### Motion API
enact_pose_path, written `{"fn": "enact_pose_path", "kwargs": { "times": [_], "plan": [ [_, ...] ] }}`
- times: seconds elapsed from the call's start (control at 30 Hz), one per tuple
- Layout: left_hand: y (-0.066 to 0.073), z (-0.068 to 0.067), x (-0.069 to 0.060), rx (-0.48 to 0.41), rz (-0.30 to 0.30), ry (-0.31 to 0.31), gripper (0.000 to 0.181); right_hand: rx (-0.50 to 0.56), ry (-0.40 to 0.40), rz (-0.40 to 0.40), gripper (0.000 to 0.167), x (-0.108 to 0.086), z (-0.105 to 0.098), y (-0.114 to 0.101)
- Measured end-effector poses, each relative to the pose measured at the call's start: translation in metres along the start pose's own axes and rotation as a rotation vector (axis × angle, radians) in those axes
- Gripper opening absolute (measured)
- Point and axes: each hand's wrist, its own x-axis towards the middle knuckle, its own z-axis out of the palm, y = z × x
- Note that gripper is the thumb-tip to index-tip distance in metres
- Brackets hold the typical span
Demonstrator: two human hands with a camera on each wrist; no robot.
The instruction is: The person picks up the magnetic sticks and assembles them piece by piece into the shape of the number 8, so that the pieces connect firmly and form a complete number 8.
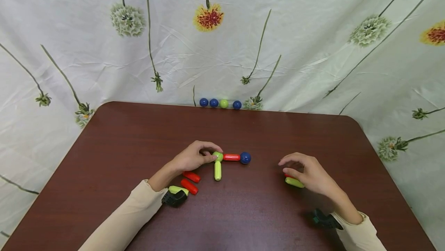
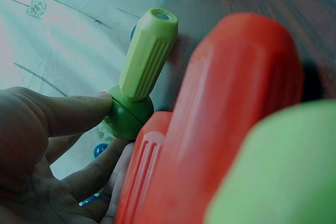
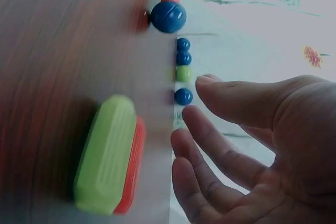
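Observation:
My left hand pinches a green ball between thumb and fingers. A yellow-green rod joins that ball and points toward the near side. From the same ball a red rod runs right to a blue ball. My right hand hovers with relaxed fingers by another yellow-green rod and a red rod lying side by side. In the right wrist view those fingers are apart from both rods and hold nothing.
Two red rods and a yellow-green rod lie beside my left wrist. Along the far table edge stand several balls, blue and one green. A flowered cloth hangs behind the brown table.

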Motion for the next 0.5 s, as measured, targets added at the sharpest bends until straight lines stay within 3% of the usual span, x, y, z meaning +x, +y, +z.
{"fn": "enact_pose_path", "kwargs": {
  "times": [0.5],
  "plan": [
    [-0.001,0.001,0.001,0.001,0.006,0.000,0.021,0.015,-0.050,-0.017,0.016,-0.015,-0.006,0.017]
  ]
}}
